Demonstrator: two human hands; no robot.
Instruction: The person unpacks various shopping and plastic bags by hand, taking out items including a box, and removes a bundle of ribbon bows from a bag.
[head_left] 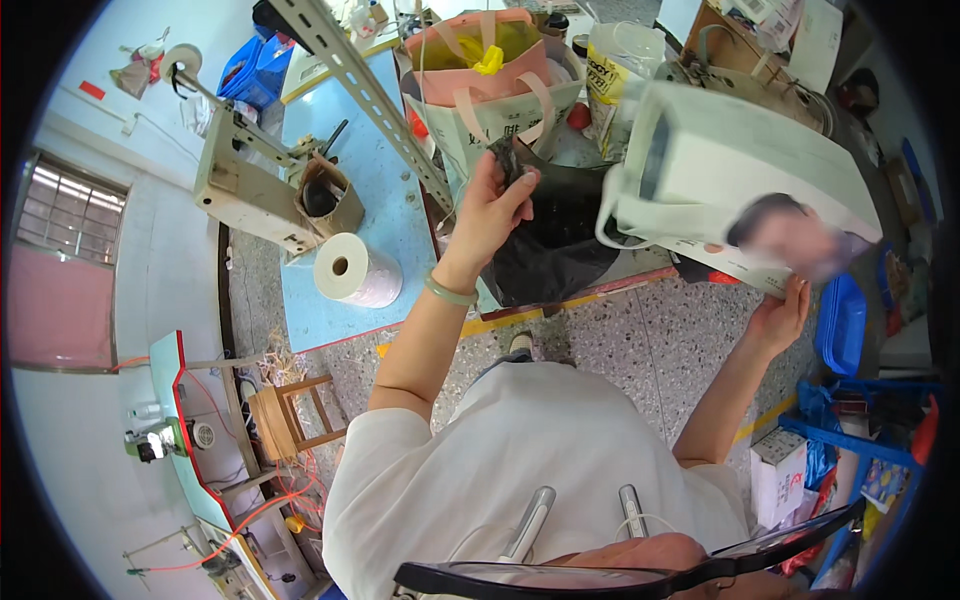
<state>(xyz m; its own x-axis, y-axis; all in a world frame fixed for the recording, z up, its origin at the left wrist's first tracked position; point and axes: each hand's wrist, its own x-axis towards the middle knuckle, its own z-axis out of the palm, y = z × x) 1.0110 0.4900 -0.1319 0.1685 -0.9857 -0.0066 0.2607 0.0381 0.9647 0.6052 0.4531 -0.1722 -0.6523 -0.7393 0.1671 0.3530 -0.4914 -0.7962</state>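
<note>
My left hand (493, 207) is closed, its fingers pinching a bunched edge of a black plastic bag (545, 262). The rest of that bag drapes over the front of the worktable. On the right, my right hand (779, 318) grips the lower edge of a large white carry bag (725, 165), lying tilted, with a loop handle on its left side and a portrait printed on it. The picture is blurred around this bag. Just beyond my left hand stands a white tote bag (470, 135) with pale pink handles, and a pink bag (480, 75) shows behind it.
A light-blue table (385, 215) on the left carries a white roll (357, 270) and a machine (255, 185). A slotted metal post (375, 110) rises between the tables. A wooden stool (290, 415) stands on the floor at left; a blue rack (850, 435) with goods stands at right.
</note>
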